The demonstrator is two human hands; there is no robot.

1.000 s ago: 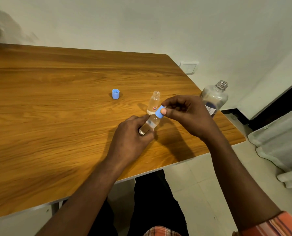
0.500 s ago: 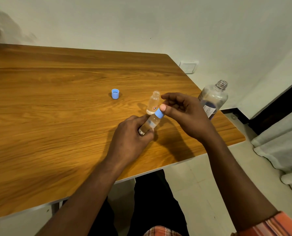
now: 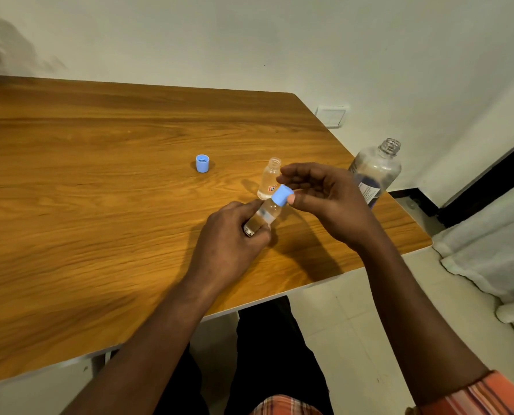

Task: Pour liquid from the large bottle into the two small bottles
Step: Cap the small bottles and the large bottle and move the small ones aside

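Left hand gripping tilted small bottle, right hand pinching its blue cap, second small bottle uncapped behind.

This looks like a plain room in a home. A wooden table stands against a bare white wall with a white switch plate set low. Pale floor tiles lie below, and light cloth is bunched at the right.

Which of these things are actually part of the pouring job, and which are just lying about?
Part of the job:
large bottle, uncapped
open small bottle
tilted small bottle, gripped by left hand
its blue cap, pinched by right hand
loose blue cap

Just lying about:
wall plate
pale cloth
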